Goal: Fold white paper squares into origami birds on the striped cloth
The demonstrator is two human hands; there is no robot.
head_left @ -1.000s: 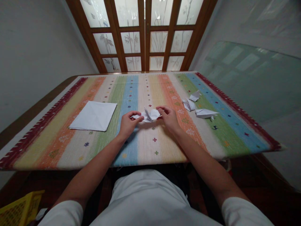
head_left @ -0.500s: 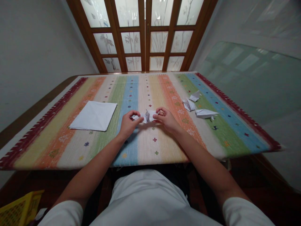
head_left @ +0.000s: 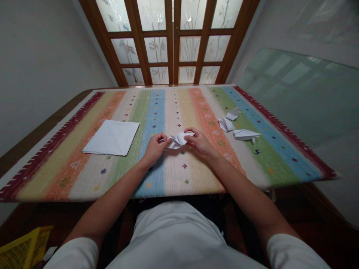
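Note:
Between my two hands is a small folded white paper figure (head_left: 180, 139), an origami piece with pointed parts, held over the table's middle. My left hand (head_left: 156, 147) pinches its left end between thumb and fingers. On the opposite side, my right hand (head_left: 198, 142) grips a wider paper flap, with the thumb in front and the fingers curled behind. The exact folds under the fingertips are hidden.
A stack of square white paper (head_left: 112, 137) lies to the left. Three folded paper figures (head_left: 245, 135) rest on the right. A striped cloth (head_left: 165, 179) covers the table. A yellow crate (head_left: 26, 246) stands on the floor at lower left.
The paper figure has turned in my hands: its grey pleated middle now slants toward the left, and a wider white flap shows near my right thumb. Both hands have barely shifted.

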